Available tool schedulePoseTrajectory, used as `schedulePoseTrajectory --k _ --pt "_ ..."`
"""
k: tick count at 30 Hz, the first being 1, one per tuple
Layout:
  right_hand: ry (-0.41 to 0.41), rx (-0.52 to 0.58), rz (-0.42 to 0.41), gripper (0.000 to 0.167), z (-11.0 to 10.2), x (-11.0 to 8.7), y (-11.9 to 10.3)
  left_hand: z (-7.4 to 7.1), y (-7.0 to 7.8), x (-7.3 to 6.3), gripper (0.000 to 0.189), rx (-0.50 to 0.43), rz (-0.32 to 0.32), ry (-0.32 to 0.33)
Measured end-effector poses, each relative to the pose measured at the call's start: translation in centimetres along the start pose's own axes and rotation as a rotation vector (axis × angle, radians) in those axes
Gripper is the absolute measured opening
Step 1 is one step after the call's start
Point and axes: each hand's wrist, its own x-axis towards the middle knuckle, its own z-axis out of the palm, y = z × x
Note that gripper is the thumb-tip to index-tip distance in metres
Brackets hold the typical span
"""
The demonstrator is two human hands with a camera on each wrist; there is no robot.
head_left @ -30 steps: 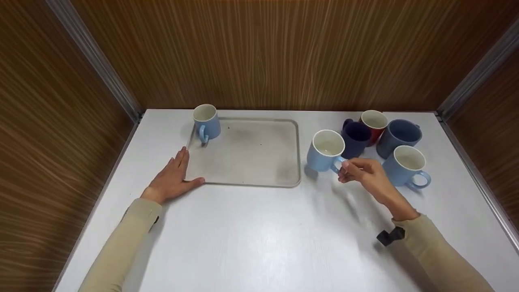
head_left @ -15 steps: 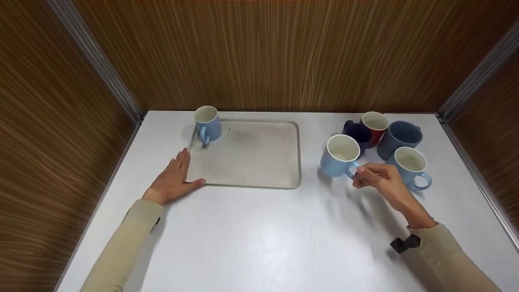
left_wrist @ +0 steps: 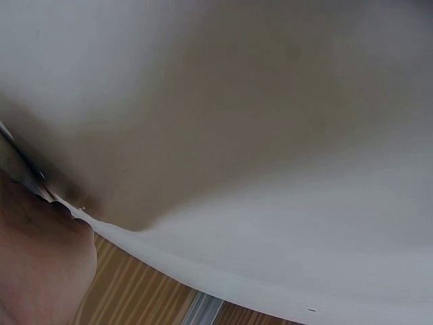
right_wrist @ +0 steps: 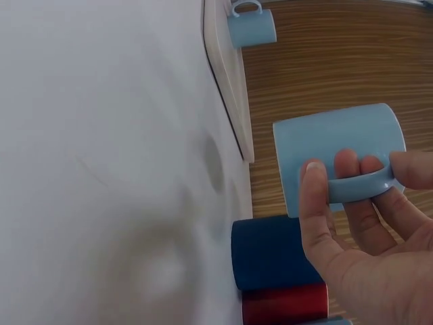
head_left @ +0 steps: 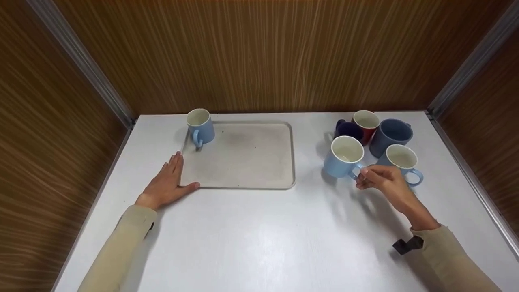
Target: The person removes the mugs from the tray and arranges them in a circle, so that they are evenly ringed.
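Note:
A light blue mug with a white inside hangs upright just above the table, to the right of the tray. My right hand pinches its handle between thumb and fingers, as the right wrist view shows. The left hand lies flat with straight fingers at the left front corner of the beige tray, its thumb touching the front rim. Another light blue mug stands at the tray's back left corner, handle towards me. In the left wrist view only part of the left hand shows.
Behind and beside the held mug stand a dark navy mug, a red mug, a grey-blue mug and a light blue mug, close together. Wood-grain panels wall the white table at the back and sides.
The right hand has carried the light blue mug rightwards, away from the tray and towards the other mugs, slowing in the last half second. My left hand stays at the tray corner; the view shifts slightly.

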Motion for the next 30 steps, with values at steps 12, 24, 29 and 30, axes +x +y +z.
schedulePoseTrajectory --k 12,24,29,30 --pt "0.032 -0.069 0.066 0.038 -1.5 -1.5 0.6 0.0 0.0 0.1 0.124 -0.005 -0.008 -0.011" --pt "0.059 -0.058 0.099 0.041 -2.5 -2.4 1.7 -0.2 -0.1 -0.1 0.126 -0.007 -0.007 -0.005" --pt "0.066 -0.035 0.118 0.041 -2.7 -3.0 2.1 -0.1 0.0 -0.1 0.125 -0.006 -0.003 0.001" --pt "0.067 -0.041 0.124 0.041 -2.7 -3.1 2.2 -0.1 0.0 -0.1 0.125 -0.006 0.002 0.004"
